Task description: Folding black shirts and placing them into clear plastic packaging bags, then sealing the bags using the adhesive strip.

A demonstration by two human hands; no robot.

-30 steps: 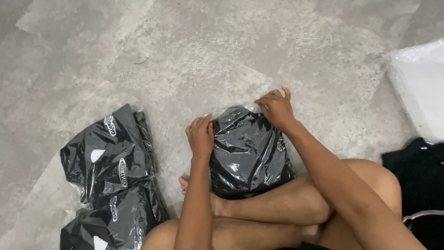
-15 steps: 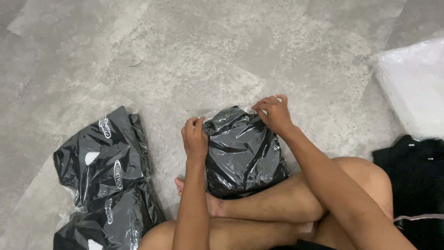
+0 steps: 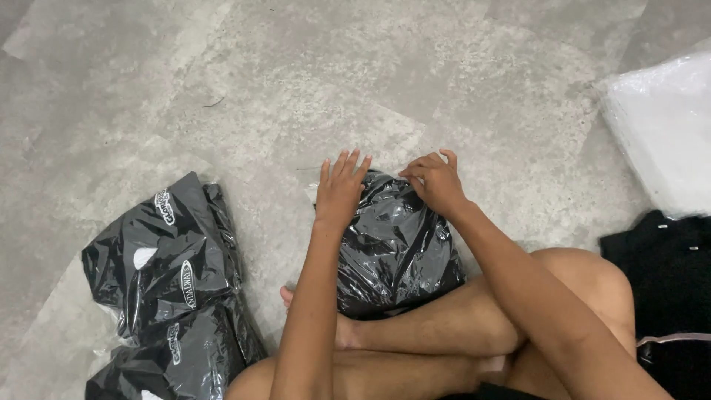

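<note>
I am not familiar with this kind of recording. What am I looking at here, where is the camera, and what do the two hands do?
The camera sits on a person's head and looks down, so you see their own arms and crossed legs on a grey concrete floor. No machine is involved, only bare hands. The left hand lies flat, fingers spread, on the top edge of a black garment in a clear plastic bag. The right hand pinches the bag's top edge. To the left lies a pile of similar packed garments. At the right are a white plastic bag and loose black clothing.
</note>
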